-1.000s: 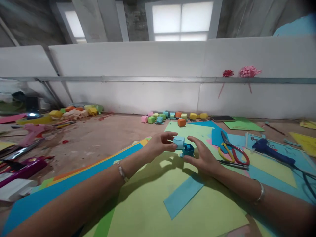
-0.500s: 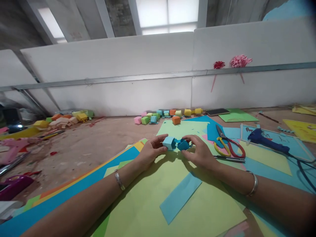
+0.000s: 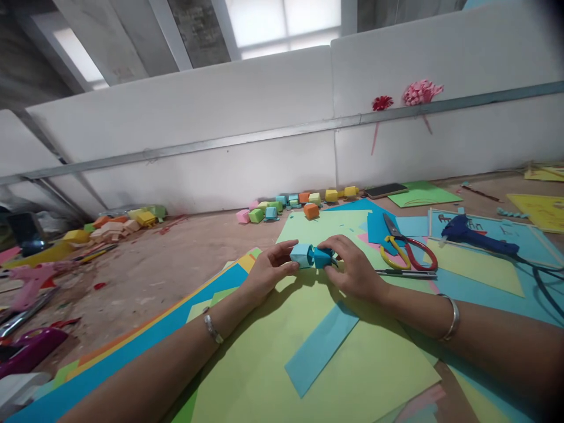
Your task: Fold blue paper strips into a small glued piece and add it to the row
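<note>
Between finger and thumb, my left hand [image 3: 272, 269] holds a light blue folded paper box [image 3: 301, 256]. My right hand [image 3: 352, 267] pinches a smaller, darker blue paper piece [image 3: 322, 258] close against the box's right end. Whether the two pieces are joined I cannot tell. Both are held just above a pale green paper sheet [image 3: 352, 364]. A light blue paper strip [image 3: 321, 349] lies on that sheet, below my hands.
Scissors [image 3: 408, 247] with red and yellow handles and a pen-like tool [image 3: 408, 274] lie right of my right hand. Farther right is a blue glue gun [image 3: 478, 235] with a cord. Several small paper boxes [image 3: 311, 211] line the back. A pink glue gun [image 3: 33, 282] lies left.
My right hand has turned the darker blue piece and brought it closer to the light blue box. My left hand stays in place around the box. The camera view has tilted slightly.
</note>
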Available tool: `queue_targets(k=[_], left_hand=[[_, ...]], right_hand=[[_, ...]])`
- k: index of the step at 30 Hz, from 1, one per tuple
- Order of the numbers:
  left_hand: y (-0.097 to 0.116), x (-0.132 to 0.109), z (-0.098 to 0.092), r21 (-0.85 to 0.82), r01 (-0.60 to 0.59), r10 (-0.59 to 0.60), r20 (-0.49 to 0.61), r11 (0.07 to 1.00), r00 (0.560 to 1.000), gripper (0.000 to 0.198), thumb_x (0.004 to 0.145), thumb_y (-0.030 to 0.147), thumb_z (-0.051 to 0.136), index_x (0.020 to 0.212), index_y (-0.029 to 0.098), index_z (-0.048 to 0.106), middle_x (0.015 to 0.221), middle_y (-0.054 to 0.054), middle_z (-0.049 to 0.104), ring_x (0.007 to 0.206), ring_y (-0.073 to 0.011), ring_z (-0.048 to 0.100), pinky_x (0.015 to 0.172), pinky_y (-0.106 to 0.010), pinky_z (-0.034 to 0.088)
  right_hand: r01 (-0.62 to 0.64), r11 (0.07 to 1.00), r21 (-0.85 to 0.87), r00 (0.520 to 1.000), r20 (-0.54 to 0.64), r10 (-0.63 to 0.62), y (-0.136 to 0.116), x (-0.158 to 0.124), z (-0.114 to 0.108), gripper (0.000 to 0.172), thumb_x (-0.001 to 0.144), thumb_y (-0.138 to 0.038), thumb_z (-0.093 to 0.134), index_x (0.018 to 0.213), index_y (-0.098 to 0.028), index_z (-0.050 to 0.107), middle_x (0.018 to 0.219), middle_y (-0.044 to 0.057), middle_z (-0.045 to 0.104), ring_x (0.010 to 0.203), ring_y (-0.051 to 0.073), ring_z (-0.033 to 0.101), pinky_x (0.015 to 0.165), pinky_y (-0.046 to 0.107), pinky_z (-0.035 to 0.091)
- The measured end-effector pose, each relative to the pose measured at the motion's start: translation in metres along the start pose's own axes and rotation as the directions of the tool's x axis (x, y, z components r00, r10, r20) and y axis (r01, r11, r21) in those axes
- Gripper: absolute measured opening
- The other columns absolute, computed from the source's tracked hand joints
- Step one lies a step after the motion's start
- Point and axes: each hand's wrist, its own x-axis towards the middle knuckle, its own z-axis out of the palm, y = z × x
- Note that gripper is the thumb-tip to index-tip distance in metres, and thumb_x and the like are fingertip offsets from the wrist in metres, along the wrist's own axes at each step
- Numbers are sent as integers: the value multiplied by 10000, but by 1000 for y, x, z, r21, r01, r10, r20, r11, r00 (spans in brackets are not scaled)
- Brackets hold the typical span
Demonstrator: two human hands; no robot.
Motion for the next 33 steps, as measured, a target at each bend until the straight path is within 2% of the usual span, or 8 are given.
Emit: queue_targets(k=[5, 11, 20, 23, 26, 33], left_hand=[[3, -1, 2, 65, -33, 31, 38, 997, 999, 546, 605, 228, 868, 1117, 190, 684, 992, -63, 721, 931, -215, 653, 793, -341, 547], [6, -3, 5, 64, -20, 19, 17, 998, 1000, 528, 614, 278, 869, 1098, 183, 681, 931, -60, 706, 850, -203, 661, 704, -320, 571], [4, -2, 5, 19, -15, 15, 0, 1000, 1000, 512, 625, 345, 866, 1072, 186, 673, 918, -43, 682, 845, -190, 656, 672, -288, 571], [5, -3, 5, 24, -26, 26, 12, 999, 1000, 498, 633, 340, 861, 1067, 187, 670, 912, -40, 679, 850, -186, 651, 676, -282, 566], [6, -3, 5, 46, -35, 34, 26, 998, 999, 484, 646, 346, 853, 1067, 191, 673, 916, -43, 683, 862, -189, 648, 696, -289, 563], [4, -2, 4, 124, -179, 172, 71, 976, 983, 450, 630, 315, 860, 1027, 207, 678, 1004, -62, 683, 1031, -247, 623, 795, -337, 564]], right_hand=[[-62, 997, 48, 998, -8, 62, -1, -1, -1, 488, 755, -171, 579, 1241, -173, 537, 1153, 128, 630, 1030, 258, 592, 840, 406, 520], [-71, 992, 100, 997, -13, 72, -2, -2, 0, 369, 774, -184, 583, 1142, -200, 590, 1128, 101, 647, 1013, 251, 611, 851, 416, 534], [-113, 992, 53, 993, 40, 111, -3, -2, 0, 456, 790, -175, 575, 1246, -170, 561, 1190, 127, 656, 1057, 267, 627, 874, 426, 542], [-96, 995, 23, 993, 71, 95, -3, -3, 0, 423, 794, -173, 569, 1217, -160, 591, 1187, 128, 665, 1080, 271, 624, 889, 423, 542], [-71, 997, -7, 994, 86, 71, -1, -3, 1, 473, 792, -168, 566, 1264, -172, 593, 1242, 131, 655, 1129, 282, 613, 916, 434, 535], [-133, 991, 30, 984, 121, 129, 0, -2, 1, 585, 793, -164, 572, 1378, -152, 536, 1281, 146, 646, 1135, 291, 621, 941, 460, 530]])
